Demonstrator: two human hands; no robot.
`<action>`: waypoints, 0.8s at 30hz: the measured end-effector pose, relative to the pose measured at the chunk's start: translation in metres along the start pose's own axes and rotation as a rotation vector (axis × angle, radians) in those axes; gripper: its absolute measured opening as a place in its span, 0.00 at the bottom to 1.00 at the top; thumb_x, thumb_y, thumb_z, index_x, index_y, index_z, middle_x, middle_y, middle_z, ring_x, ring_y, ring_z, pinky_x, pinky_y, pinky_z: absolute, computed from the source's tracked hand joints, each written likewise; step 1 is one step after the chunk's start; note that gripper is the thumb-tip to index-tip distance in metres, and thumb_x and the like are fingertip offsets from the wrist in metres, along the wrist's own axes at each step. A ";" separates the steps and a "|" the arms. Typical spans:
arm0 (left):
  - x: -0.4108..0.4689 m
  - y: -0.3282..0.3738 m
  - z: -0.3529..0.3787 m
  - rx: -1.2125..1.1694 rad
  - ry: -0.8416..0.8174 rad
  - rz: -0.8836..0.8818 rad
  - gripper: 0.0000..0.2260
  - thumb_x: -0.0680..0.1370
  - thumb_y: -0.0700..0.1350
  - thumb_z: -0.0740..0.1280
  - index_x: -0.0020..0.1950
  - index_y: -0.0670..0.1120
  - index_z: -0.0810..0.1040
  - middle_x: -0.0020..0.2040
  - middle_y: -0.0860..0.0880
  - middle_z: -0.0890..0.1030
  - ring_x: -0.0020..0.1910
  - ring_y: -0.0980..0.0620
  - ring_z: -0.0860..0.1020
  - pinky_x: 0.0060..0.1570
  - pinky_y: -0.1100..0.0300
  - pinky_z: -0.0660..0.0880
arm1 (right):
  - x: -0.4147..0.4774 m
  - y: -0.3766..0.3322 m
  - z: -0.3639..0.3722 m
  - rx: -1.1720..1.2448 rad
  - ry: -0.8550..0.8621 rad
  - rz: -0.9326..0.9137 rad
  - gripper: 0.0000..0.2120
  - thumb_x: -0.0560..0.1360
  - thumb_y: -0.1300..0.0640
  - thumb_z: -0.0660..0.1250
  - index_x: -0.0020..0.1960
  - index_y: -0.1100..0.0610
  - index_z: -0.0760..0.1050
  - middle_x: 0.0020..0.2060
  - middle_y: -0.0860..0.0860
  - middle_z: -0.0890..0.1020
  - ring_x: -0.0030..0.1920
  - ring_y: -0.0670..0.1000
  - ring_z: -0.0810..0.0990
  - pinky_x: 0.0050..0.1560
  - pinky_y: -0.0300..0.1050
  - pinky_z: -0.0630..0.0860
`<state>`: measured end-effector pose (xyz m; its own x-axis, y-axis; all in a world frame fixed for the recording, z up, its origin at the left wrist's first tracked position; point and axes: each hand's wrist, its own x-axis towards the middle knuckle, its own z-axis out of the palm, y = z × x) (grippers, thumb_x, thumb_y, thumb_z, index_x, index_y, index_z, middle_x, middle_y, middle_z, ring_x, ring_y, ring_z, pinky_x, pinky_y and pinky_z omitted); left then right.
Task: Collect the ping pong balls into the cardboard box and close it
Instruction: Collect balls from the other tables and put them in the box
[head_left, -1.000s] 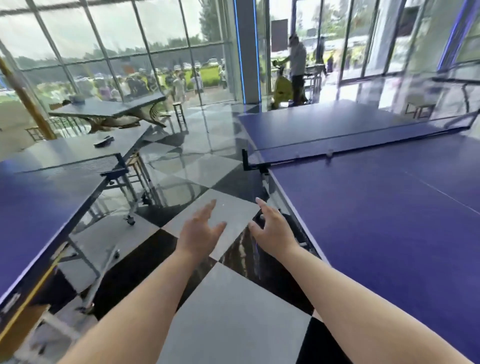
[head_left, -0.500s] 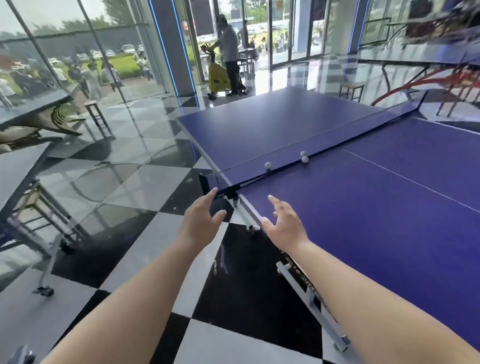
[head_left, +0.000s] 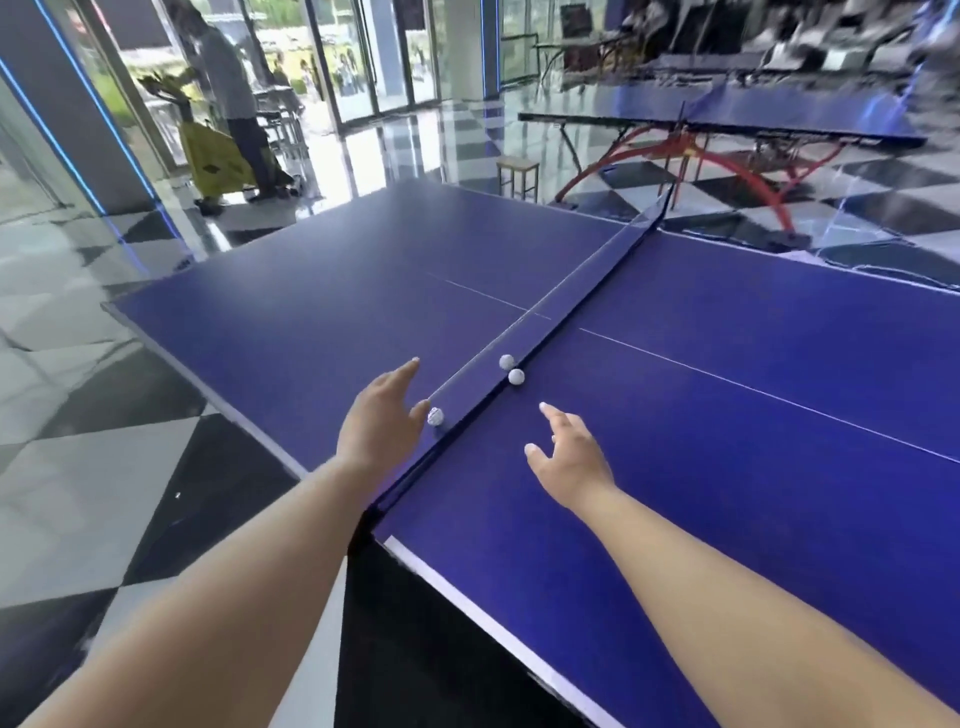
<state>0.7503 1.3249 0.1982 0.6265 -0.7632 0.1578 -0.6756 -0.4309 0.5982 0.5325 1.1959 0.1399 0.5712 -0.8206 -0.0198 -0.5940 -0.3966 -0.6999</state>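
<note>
3 white ping pong balls against the net (head_left: 566, 312) on the blue table (head_left: 727, 467): nearest ball (head_left: 435, 416) on the net's left side, second ball (head_left: 506, 361) farther along that side, third ball (head_left: 516, 376) on the right. Now within arm's reach, after sitting well beyond both hands 0.5 s ago. Left hand (head_left: 379, 426) almost touching the nearest ball, fingers spread and empty; right hand (head_left: 569, 457) likewise loose, grasping nothing. No cardboard box in view; collection apparently just starting.

A second blue table (head_left: 737, 111) on red legs, a wooden stool (head_left: 517, 174), checkered floor (head_left: 78, 467)
</note>
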 end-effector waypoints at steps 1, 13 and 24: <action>0.020 -0.008 0.006 0.017 -0.009 0.017 0.27 0.80 0.48 0.68 0.78 0.56 0.66 0.71 0.52 0.75 0.68 0.50 0.74 0.64 0.50 0.73 | 0.022 0.001 0.004 -0.005 0.003 0.013 0.30 0.80 0.49 0.64 0.79 0.48 0.57 0.73 0.48 0.66 0.64 0.50 0.74 0.56 0.50 0.77; 0.222 -0.137 0.080 0.327 -0.369 0.072 0.27 0.81 0.47 0.64 0.79 0.59 0.61 0.75 0.55 0.69 0.65 0.50 0.75 0.54 0.51 0.77 | 0.227 0.019 0.077 -0.137 -0.019 0.198 0.28 0.80 0.49 0.62 0.78 0.45 0.57 0.70 0.46 0.67 0.51 0.50 0.73 0.42 0.46 0.73; 0.298 -0.225 0.218 0.283 -0.806 0.318 0.28 0.78 0.51 0.70 0.77 0.56 0.67 0.73 0.56 0.72 0.70 0.50 0.72 0.61 0.50 0.75 | 0.373 0.061 0.162 -0.276 -0.076 0.463 0.27 0.81 0.49 0.62 0.78 0.48 0.58 0.72 0.48 0.64 0.55 0.54 0.77 0.45 0.47 0.73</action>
<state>1.0048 1.0898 -0.0606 0.0055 -0.9257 -0.3781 -0.9070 -0.1638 0.3879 0.8011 0.9322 -0.0261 0.2476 -0.9072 -0.3402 -0.9142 -0.1025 -0.3920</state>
